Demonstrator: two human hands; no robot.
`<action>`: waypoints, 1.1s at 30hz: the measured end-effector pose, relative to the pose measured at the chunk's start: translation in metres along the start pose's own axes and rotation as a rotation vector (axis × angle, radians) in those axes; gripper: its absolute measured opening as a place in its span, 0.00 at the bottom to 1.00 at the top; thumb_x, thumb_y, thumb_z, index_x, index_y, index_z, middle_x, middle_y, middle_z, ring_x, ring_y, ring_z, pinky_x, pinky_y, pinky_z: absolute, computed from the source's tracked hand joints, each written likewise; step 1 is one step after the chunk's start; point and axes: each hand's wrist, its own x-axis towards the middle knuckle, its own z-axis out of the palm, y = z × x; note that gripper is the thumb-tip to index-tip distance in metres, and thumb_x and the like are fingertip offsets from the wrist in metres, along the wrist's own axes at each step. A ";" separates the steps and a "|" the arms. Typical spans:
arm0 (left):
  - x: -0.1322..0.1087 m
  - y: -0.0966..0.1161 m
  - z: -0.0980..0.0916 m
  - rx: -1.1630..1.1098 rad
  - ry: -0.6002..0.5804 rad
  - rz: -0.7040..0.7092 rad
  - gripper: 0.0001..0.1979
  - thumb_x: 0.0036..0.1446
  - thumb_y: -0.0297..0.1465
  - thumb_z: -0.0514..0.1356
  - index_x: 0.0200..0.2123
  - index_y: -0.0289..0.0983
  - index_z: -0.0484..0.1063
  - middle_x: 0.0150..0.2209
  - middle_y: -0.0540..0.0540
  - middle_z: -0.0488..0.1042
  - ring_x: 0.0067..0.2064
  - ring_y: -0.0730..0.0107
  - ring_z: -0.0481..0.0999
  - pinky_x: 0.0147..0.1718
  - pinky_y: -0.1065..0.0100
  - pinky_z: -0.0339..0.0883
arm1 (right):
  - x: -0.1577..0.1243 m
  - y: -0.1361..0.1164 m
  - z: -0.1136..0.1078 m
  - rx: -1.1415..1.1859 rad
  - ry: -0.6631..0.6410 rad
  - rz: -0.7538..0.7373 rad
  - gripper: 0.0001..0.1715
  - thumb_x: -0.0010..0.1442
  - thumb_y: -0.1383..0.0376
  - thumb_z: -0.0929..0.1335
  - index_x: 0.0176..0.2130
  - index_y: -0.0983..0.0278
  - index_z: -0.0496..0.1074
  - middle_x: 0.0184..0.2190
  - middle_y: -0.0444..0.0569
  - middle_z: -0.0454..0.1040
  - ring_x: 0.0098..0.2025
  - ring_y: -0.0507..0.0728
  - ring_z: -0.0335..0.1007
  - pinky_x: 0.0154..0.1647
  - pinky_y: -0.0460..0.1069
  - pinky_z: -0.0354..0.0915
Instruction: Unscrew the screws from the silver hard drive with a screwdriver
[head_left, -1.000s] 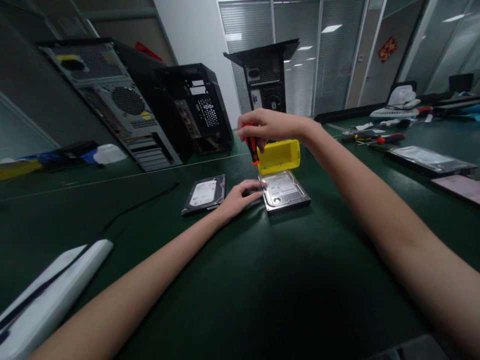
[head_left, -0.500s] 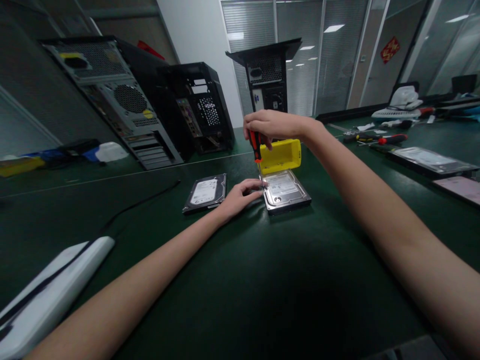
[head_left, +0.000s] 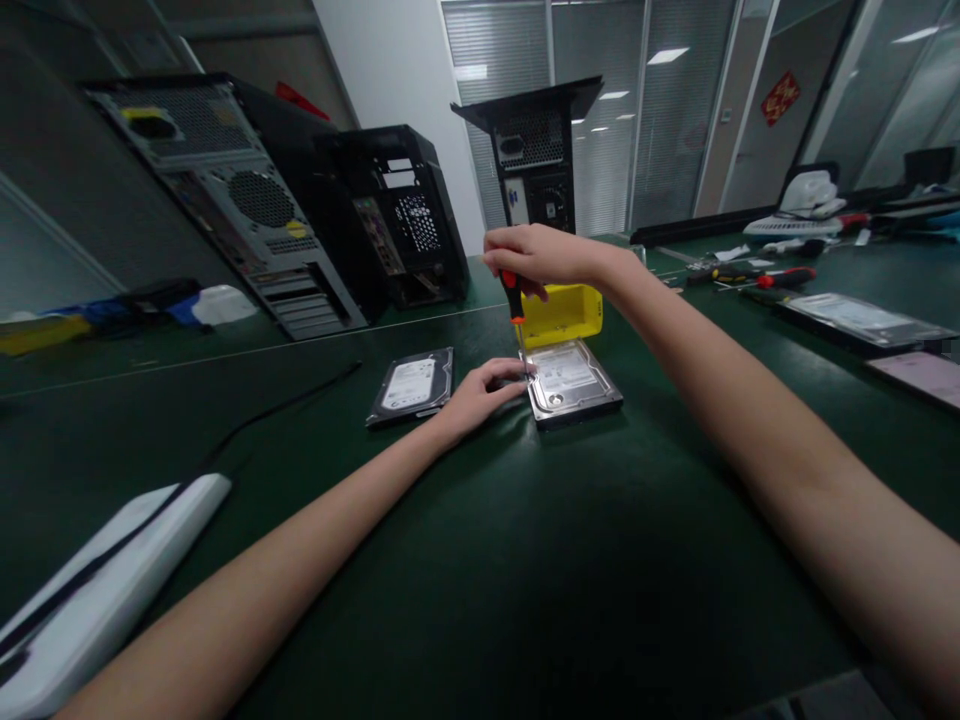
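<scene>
A silver hard drive [head_left: 574, 380] lies label side up on the green table. My right hand [head_left: 529, 255] is wrapped round the top of a red and black screwdriver [head_left: 513, 298], which stands almost upright. Its shaft points down at the left edge of the drive, where the tip is too small to see clearly. Beside that tip, my left hand [head_left: 484, 390] grips the drive's left edge with thumb and fingers. A second hard drive [head_left: 409, 385] rests left of that hand. Just behind the silver drive is a yellow bin [head_left: 562, 315].
Computer cases [head_left: 262, 200] stand at the back left, and another case [head_left: 534, 160] is behind the bin. At right lie loose tools [head_left: 784, 278] and more drives [head_left: 862, 318]. A white device [head_left: 112, 580] with a black cable occupies the near left.
My right hand and wrist have turned and shifted slightly on the screwdriver handle. The left hand and the silver drive stay in place.
</scene>
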 end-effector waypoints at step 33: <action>-0.002 0.008 0.000 0.018 -0.006 -0.017 0.17 0.59 0.34 0.57 0.51 0.38 0.72 0.55 0.42 0.69 0.58 0.62 0.66 0.58 0.59 0.58 | 0.000 -0.003 0.001 0.085 -0.001 -0.063 0.13 0.66 0.61 0.60 0.33 0.69 0.63 0.27 0.46 0.66 0.25 0.46 0.63 0.25 0.41 0.60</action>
